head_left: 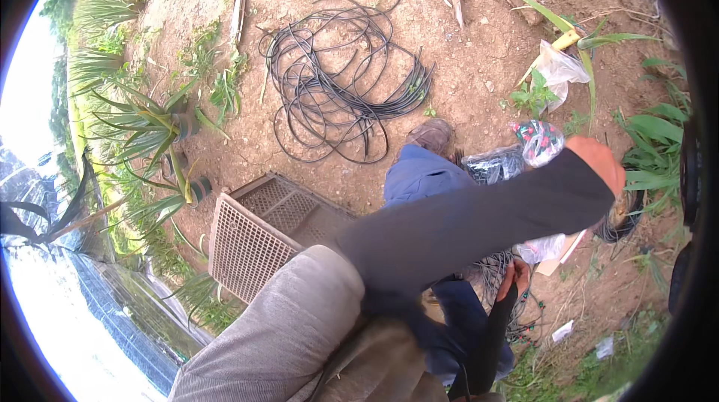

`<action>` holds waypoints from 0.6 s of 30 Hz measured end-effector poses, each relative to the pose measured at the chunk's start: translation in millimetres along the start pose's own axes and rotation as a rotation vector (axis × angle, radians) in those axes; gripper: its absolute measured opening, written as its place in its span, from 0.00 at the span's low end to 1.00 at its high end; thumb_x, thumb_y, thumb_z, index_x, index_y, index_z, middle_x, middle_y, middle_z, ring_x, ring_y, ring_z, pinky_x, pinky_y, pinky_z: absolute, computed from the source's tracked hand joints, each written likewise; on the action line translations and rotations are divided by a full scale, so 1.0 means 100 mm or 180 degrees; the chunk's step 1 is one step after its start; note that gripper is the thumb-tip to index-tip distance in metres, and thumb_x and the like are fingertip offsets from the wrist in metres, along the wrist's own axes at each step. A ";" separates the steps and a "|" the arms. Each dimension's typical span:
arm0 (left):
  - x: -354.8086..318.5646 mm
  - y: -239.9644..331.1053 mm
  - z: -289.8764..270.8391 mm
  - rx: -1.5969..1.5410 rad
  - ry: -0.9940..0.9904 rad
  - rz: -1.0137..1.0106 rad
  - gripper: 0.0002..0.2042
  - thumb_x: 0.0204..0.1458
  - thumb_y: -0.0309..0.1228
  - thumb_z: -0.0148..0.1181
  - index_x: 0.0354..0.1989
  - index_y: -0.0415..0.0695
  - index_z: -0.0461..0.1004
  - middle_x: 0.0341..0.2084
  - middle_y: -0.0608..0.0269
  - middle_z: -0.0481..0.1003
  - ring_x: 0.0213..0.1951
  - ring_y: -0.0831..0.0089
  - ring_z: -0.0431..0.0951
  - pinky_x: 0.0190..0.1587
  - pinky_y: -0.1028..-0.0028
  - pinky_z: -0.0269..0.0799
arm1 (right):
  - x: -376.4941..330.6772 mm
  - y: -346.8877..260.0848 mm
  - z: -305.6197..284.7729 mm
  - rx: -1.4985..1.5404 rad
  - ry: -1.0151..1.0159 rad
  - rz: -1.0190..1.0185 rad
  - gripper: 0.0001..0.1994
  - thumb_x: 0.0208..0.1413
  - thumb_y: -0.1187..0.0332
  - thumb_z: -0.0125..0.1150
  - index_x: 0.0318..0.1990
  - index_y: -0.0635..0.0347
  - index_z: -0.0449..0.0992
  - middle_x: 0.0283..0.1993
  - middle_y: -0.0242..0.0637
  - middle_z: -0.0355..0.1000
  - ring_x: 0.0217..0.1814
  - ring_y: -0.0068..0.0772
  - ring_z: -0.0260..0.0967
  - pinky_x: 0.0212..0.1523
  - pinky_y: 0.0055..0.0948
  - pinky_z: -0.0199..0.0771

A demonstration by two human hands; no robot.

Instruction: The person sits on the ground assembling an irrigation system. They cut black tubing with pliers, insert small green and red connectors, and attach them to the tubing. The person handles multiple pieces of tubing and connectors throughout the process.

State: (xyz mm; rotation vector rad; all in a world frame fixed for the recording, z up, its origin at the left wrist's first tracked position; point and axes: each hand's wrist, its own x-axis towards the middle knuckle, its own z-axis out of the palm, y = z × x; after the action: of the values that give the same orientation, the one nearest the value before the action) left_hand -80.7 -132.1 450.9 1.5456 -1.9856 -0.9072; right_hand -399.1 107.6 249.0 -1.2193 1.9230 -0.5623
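Observation:
From the left, my left arm in a dark sleeve stretches across the view. Its hand [601,165] is beyond a clear bag of small red and green pieces [541,143], with the fingers turned away and hidden. Lower down, my right hand [514,279] has its fingers curled together beside a tangle of thin dark tubing [490,271] with small coloured ends; what it grips is too small to make out. A clear bag of black pieces [494,164] lies by my blue trouser leg [423,173], partly behind the left forearm. Another clear bag [541,249] lies below that forearm.
A large loose coil of black hose [337,80] lies on bare soil ahead. A brown plastic crate [255,245] stands to the left, near potted spiky plants [161,121]. An empty-looking plastic bag [560,72] and leafy plants [659,132] are at the right.

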 end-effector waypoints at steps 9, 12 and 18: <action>-2.23 -3.79 0.35 0.0149 0.0237 -0.2407 0.18 0.51 0.44 0.57 0.42 0.44 0.80 0.37 0.46 0.79 0.46 0.53 0.77 0.49 0.61 0.73 | -1.38 -0.26 0.14 0.0175 -0.0598 0.0447 0.09 0.58 0.69 0.60 0.43 0.64 0.72 0.29 0.29 0.69 0.27 0.17 0.64 0.29 0.17 0.65; -2.99 -4.46 0.50 0.0386 0.0299 -0.2892 0.20 0.50 0.40 0.56 0.49 0.44 0.78 0.38 0.47 0.80 0.52 0.55 0.74 0.59 0.62 0.64 | -1.52 -0.12 0.20 0.0292 -0.0498 0.0550 0.10 0.57 0.69 0.61 0.42 0.64 0.72 0.29 0.29 0.70 0.27 0.17 0.65 0.30 0.17 0.66; -3.33 -5.16 0.95 -0.0530 0.0416 -0.3108 0.23 0.48 0.37 0.60 0.55 0.48 0.75 0.56 0.40 0.68 0.58 0.49 0.68 0.62 0.63 0.63 | -1.56 -0.16 0.20 0.0348 -0.0553 0.0704 0.07 0.57 0.73 0.60 0.42 0.63 0.72 0.28 0.29 0.70 0.28 0.18 0.66 0.31 0.17 0.66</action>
State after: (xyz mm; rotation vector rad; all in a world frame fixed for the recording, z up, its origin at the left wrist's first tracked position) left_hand 279.3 132.0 19.2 2.4106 -0.9541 -1.2152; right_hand -336.9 240.7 307.1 -0.9400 1.8251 -0.4247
